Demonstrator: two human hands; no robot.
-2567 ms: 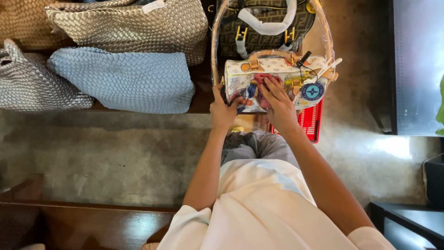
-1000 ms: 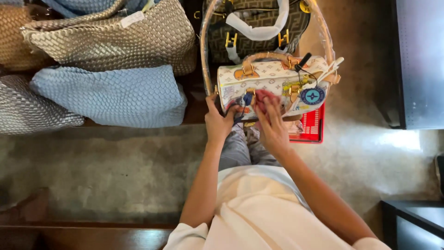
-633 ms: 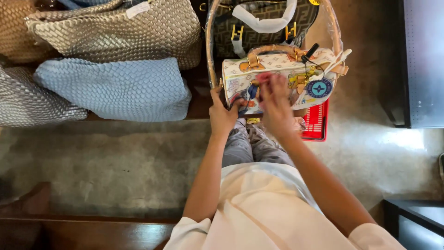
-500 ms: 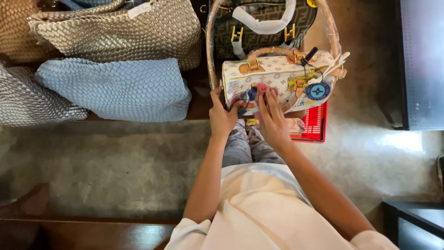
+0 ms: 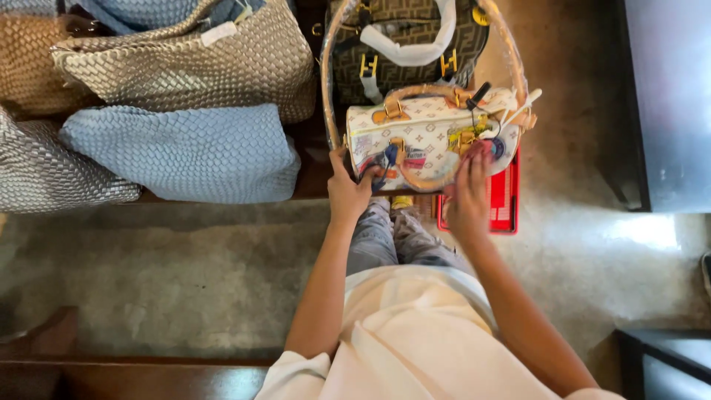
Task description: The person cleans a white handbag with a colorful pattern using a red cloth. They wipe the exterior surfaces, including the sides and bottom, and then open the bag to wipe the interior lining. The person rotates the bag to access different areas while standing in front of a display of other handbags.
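A white patterned handbag [image 5: 422, 130] with tan handles and colourful stickers stands in front of me on the edge of a low wooden shelf. My left hand [image 5: 349, 189] grips its lower left corner. My right hand [image 5: 468, 194] rests on its right front, fingers spread over the round blue tag. A long clear-wrapped strap [image 5: 329, 67] arches up from the bag's sides. Behind it stands a dark olive patterned bag [image 5: 404, 52] with a white-wrapped handle.
Woven bags fill the shelf to the left: a light blue one [image 5: 185, 152], a beige one [image 5: 200, 63], a silver one [image 5: 44, 174] and a tan one [image 5: 33, 67]. A red crate [image 5: 503, 200] sits on the concrete floor under the handbag. Dark furniture [image 5: 666, 104] stands at right.
My right hand has slid from the middle of the white bag's front to its right side over the blue tag. My left hand stays on the lower left corner.
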